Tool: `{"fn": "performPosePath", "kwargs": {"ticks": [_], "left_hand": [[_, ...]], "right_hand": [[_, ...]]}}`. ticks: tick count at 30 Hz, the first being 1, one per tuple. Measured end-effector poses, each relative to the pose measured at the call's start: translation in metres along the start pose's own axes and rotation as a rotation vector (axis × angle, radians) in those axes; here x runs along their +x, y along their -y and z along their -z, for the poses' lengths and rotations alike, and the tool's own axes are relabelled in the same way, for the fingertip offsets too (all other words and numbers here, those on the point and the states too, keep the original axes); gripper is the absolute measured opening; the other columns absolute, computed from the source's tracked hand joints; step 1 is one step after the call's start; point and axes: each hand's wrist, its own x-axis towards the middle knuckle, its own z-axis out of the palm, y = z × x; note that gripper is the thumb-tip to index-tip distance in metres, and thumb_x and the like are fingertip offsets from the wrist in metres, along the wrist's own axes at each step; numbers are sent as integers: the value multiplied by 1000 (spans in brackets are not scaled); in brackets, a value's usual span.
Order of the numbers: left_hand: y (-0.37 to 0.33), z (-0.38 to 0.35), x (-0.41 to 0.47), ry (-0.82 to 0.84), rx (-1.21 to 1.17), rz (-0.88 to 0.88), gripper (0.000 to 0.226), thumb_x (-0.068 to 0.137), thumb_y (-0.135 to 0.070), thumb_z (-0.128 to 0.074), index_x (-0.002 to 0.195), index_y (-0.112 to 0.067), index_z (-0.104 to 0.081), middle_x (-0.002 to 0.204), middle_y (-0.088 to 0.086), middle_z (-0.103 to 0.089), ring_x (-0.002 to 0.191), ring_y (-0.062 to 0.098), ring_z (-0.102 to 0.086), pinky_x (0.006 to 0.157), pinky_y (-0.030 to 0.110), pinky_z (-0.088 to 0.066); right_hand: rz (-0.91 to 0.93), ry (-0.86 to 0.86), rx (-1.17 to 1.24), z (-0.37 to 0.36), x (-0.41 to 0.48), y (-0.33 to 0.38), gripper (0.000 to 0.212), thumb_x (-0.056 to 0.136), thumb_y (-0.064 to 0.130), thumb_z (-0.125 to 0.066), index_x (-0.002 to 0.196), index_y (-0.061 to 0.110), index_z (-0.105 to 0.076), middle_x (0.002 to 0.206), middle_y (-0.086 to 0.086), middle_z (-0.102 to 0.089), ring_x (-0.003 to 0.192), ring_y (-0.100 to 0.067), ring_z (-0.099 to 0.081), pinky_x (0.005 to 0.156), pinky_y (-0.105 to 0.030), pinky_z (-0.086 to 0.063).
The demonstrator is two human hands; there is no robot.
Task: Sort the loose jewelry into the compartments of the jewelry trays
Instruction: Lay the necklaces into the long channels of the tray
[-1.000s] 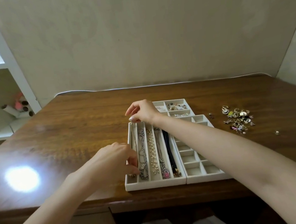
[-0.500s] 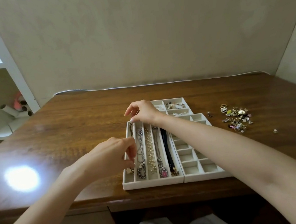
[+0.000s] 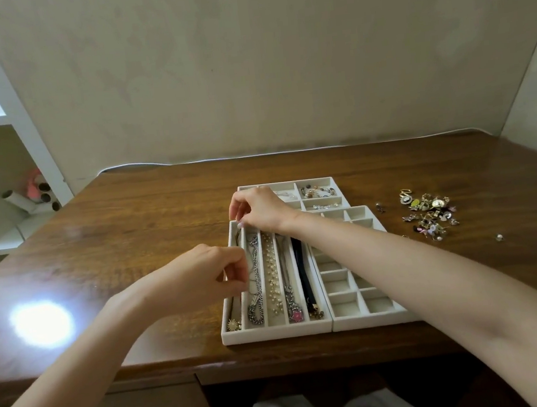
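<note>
- My left hand (image 3: 202, 276) hung over the near-left part of the long-slot tray (image 3: 275, 332), fingertips pinched together on a thin chain (image 3: 234, 301) running down the leftmost slot.
- My right hand (image 3: 258, 209) reached across to the far end of that same slot, thumb and forefinger pinched narrow at the top of the chain; the contact itself was too small to make out for certain.
- The chain's sun-shaped gold pendant (image 3: 233, 324) lay at the near end of the leftmost slot.
- The next slots, left to right, held a silver link chain (image 3: 256, 284), a pearl strand (image 3: 272, 276), a chain with a pink star pendant (image 3: 296, 315) and a dark band (image 3: 302, 272).
- A grid tray (image 3: 365, 320) of small square cells sat touching the long-slot tray on its right; my right forearm crossed over it.
- A third tray (image 3: 332, 181) sat beyond both, with beads and small pieces in its right-hand cells.
- The loose jewelry pile (image 3: 428, 211) lay on the wooden table (image 3: 146, 216) well to the right of the trays, with a single small bead (image 3: 499, 237) apart from it, further right.
</note>
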Motion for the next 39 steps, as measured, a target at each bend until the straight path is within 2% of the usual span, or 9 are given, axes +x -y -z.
{"fn": "performPosePath", "kwargs": {"ticks": [5,9,13,18,22,27,31,36,39], "left_hand": [[13,-2,9,-172,-44,63,6,91,-21,-56,87,-25,-54,83,-11,-61,71,4,-53,62,14,-39],[29,-8,23,-307,-85,155,2,92,-19,-55,90,-21,-54,89,-7,-60,80,11,-53,66,18,-37],[37,-16,38,-435,-121,177,5,91,-16,-56,93,-12,-59,88,-5,-60,79,13,-53,66,20,-37],[30,-23,64,-580,-173,139,3,89,-13,-58,86,-14,-58,88,-2,-59,76,13,-52,64,20,-36],[15,-31,96,-607,-215,83,4,89,-14,-57,88,-18,-56,91,-3,-56,77,12,-53,68,21,-36],[-10,-40,142,-600,-198,36,11,88,-14,-57,99,-11,-60,102,2,-57,88,17,-57,75,25,-40],[-28,-42,178,-623,-188,-39,13,88,-11,-55,101,-10,-59,106,5,-58,91,19,-59,80,34,-46],[-43,-42,222,-621,-178,-86,16,88,-9,-54,103,-11,-59,106,4,-58,98,19,-55,78,30,-44],[-44,-48,239,-589,-175,-89,14,90,-11,-54,103,-11,-58,106,4,-58,99,19,-54,81,30,-45]], "right_hand": [[22,-72,-30,0,2,-1,31,71,-11,-54,78,16,-68,72,0,-71,74,-10,-65,76,-33,-53],[16,101,-57,3,-4,1,34,72,-7,-49,85,17,-69,78,4,-73,82,-5,-67,83,-33,-54],[56,19,-1,15,-8,1,37,73,-7,-44,86,20,-67,81,5,-73,85,-8,-67,83,-34,-53],[7,-60,112,45,-22,-14,19,82,-4,-57,92,8,-69,86,-6,-73,84,-11,-68,75,-17,-52],[-48,-85,121,65,-43,-38,18,85,-1,-57,95,9,-69,89,-5,-72,85,-10,-68,79,-21,-54],[-107,-155,145,89,-74,-72,13,89,6,-60,97,14,-68,93,2,-70,86,-4,-66,78,-19,-54],[-179,-260,175,113,-96,-103,14,88,6,-62,93,16,-69,90,6,-70,84,-2,-66,79,-20,-53],[-275,-436,116,143,-110,-135,14,92,9,-57,93,17,-68,90,6,-69,85,1,-62,70,-9,-45],[-312,-481,106,151,-110,-150,14,93,10,-57,94,16,-68,93,4,-68,91,-3,-61,81,-14,-46]]}}
